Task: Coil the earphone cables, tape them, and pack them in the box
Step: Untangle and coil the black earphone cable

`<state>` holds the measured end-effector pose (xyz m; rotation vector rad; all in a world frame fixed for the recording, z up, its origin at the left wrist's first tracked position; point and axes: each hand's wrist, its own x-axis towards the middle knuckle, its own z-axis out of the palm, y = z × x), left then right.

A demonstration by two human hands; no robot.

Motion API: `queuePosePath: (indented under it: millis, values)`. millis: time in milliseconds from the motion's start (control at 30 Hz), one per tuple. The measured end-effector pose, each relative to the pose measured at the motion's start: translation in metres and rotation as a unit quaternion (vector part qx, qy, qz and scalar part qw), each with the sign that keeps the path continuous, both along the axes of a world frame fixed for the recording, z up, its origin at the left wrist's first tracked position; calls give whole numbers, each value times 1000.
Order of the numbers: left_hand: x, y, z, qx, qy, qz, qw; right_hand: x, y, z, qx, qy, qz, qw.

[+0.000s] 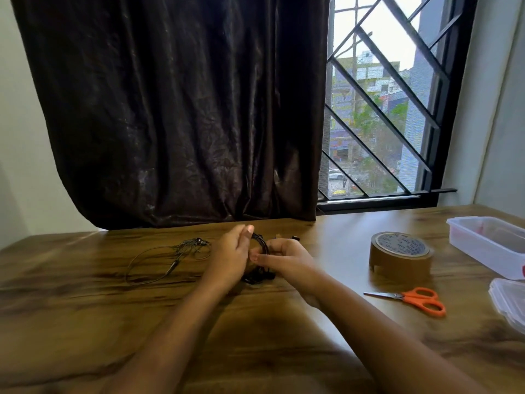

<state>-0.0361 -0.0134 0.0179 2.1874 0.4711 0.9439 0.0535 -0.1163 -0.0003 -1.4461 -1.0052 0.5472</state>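
Both my hands meet over the middle of the wooden table (85, 322), holding a coiled black earphone cable (262, 243) between them. My left hand (231, 255) grips the coil's left side, thumb up. My right hand (287, 258) pinches its right side, and part of the cable hangs in a dark bunch below the fingers. A second earphone cable (159, 261) lies loose and uncoiled on the table to the left. A roll of brown tape (400, 255) stands to the right. A clear plastic box (488, 244) sits at the far right.
Orange-handled scissors (414, 300) lie in front of the tape roll. A clear lid (510, 301) rests at the right edge, near the box. A dark curtain (176, 109) and a barred window (380, 109) back the table.
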Motion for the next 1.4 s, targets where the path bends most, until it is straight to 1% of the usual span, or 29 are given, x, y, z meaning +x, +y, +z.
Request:
queuePosePath:
  millis: [133,200,267,333,433,533,633,733,833,867,967,1100,1167,1200,1233,1300,1367,1400]
  values:
    - [0,0,-1,-12,-6,-13,1000,3,2,-1,46,103,35,993]
    - [2,1,-4,-13,0,-23,1000,1,3,0,60,143,27,988]
    - [3,0,-6,-33,9,-45,998,0,3,0,65,181,10,981]
    - [3,-1,-7,-64,9,-76,995,0,2,0,83,199,19,976]
    - [3,-1,-7,-128,-6,-125,984,1,1,1,119,186,44,974]
    - [3,-1,-7,-161,-10,-126,979,0,0,2,145,158,69,974]
    - [3,2,-7,-192,-8,-132,972,-1,-3,3,142,129,78,978]
    - [3,6,-9,-241,-7,-123,963,-2,-2,4,118,60,66,989]
    - [5,8,-10,-243,-8,-116,963,-1,-1,3,113,28,48,992]
    - [5,8,-11,-241,-8,-111,964,-1,-1,3,110,32,28,993]
    - [4,8,-10,-239,-11,-99,966,0,-4,6,119,101,-14,988]
    - [4,7,-6,-243,-41,-103,964,11,-4,3,111,172,-69,976]
    - [4,6,-6,-246,-48,-108,962,16,-3,-1,87,196,-93,972]
    - [4,6,-6,-246,-50,-110,962,17,-3,-3,64,190,-109,974]
    - [4,5,-6,-245,-49,-110,962,19,-2,-6,41,176,-126,975]
    - [5,4,-6,-245,-49,-107,962,21,1,-11,2,116,-151,982]
    - [5,3,-6,-249,-52,-104,962,20,4,-13,-25,41,-151,987]
    - [5,3,-6,-250,-55,-101,961,20,6,-14,-28,21,-148,988]
